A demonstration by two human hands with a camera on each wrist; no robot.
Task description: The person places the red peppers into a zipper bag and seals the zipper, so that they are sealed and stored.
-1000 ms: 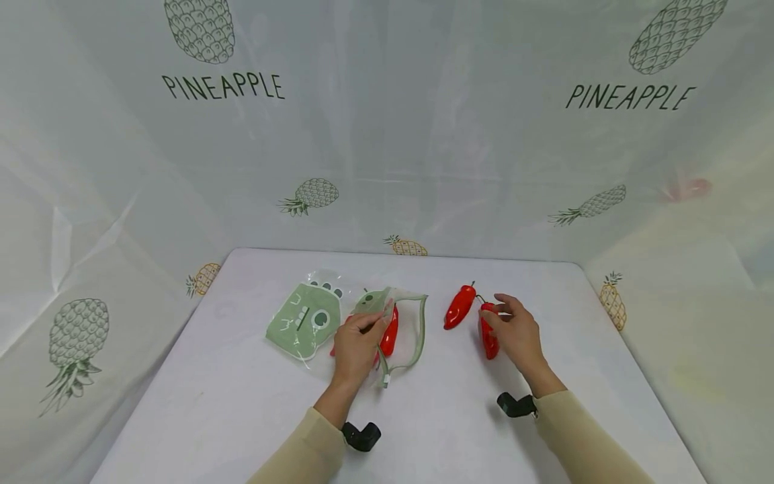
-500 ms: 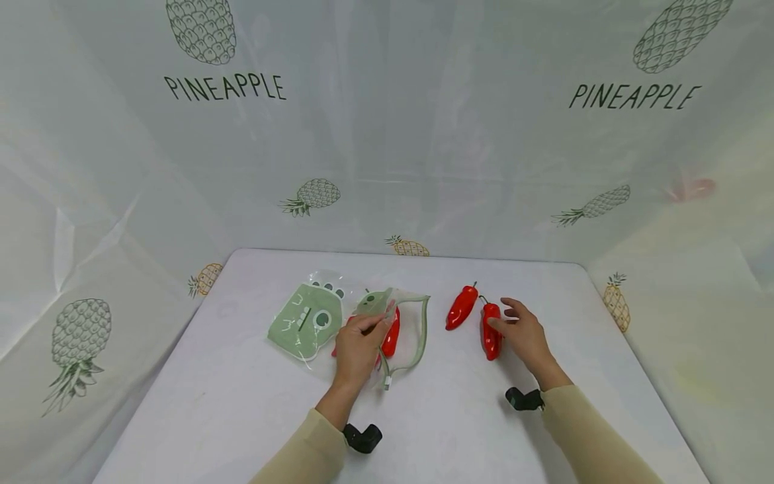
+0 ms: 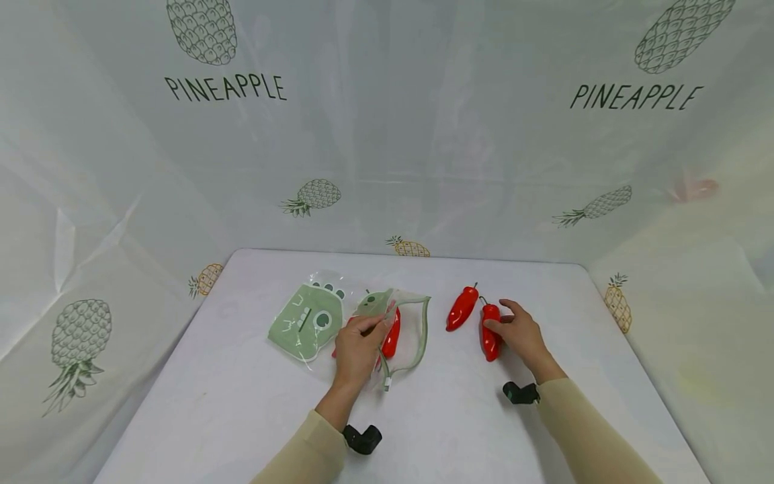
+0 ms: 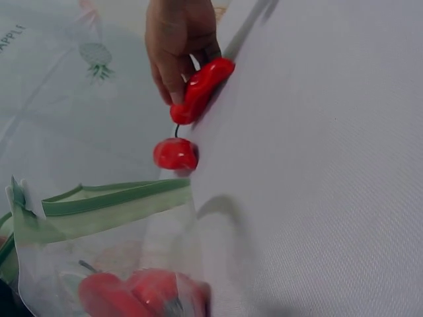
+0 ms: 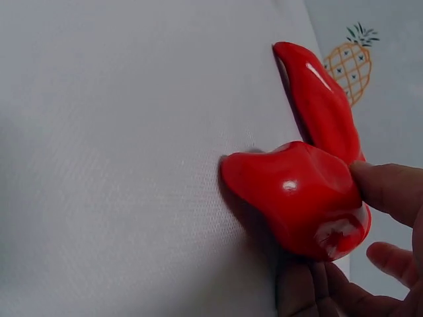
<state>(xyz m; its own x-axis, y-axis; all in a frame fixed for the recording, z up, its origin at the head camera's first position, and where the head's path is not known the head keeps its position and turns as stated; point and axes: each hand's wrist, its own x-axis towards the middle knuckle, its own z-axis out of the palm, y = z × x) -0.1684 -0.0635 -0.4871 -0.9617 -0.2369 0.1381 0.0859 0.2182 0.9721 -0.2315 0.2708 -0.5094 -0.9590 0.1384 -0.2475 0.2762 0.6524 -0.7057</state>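
- Two hands at work over a white table [image 3: 242, 417], seen in the lower middle of the head view; both sleeves are beige.
- Right hand [image 3: 523, 334], right of centre in the head view: thumb and fingers pinch the near red pepper [image 3: 490, 334] close to its stem end. That pepper lies on the table, stem pointing toward the back of the frame. In the right wrist view the same pepper [image 5: 297, 198] fills the lower right, a fingertip pressed on its shoulder, its body in contact with the cloth.
- Second red pepper [image 3: 461, 308] lies just left of the held one, tilted, its stem end near the other's stem; the right hand does not touch it. In the right wrist view it sits behind the held pepper, upper right [image 5: 317, 99].
- Left hand [image 3: 358, 344], centre of the head view: fingers curled, gripping the edge of a clear zip bag [image 3: 411, 329] with a green rim. Mouth of the bag stands open toward the right.
- Inside the bag: red peppers [image 3: 391, 334], also seen at the bottom left of the left wrist view [image 4: 139, 294]. Exact count cannot be told.
- Flat green printed pouch [image 3: 304, 323] lies left of the bag, just beside the left hand, flat on the table.
- Backdrop: pale sheet printed with pineapples [image 3: 199, 27], filling the upper frame.
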